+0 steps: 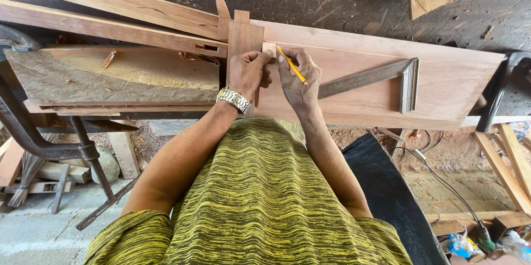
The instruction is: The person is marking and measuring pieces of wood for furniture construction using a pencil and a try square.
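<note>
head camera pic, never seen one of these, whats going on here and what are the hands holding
The picture comes from a camera worn on a person's head, looking down over a yellow striped shirt at their own two bare hands. They lean over a dark workbench with a wide wooden board lying flat on it. The right hand holds a yellow pencil with its tip near a small wooden block. The left hand, with a metal wristwatch, presses on the block and an upright wood strip. A metal try square lies on the board; more planks lie at the left.
</note>
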